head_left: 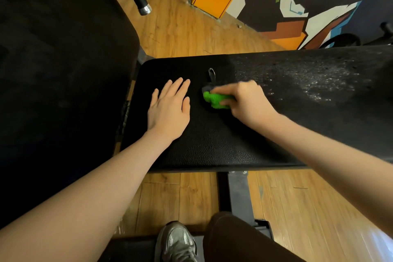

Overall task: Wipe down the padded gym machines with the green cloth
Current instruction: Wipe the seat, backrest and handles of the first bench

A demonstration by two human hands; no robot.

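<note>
A black padded bench [212, 144] runs across the middle of the head view. My right hand [246, 102] grips a bunched green cloth [214, 99] and presses it onto the pad near its centre. A small dark loop [211, 74] sticks out from the cloth on its far side. My left hand [170, 108] lies flat on the pad to the left of the cloth, fingers spread and holding nothing. The right part of the pad [308, 83] looks dusty and speckled, while the left part is dark and even.
A large black padded backrest [63, 70] fills the left side. A black bar with a chrome tip [140, 0] hangs above the wooden floor [180, 32]. The bench's metal frame [236, 193], my shoe [178, 242] and my leg are below. A painted wall stands at the back right.
</note>
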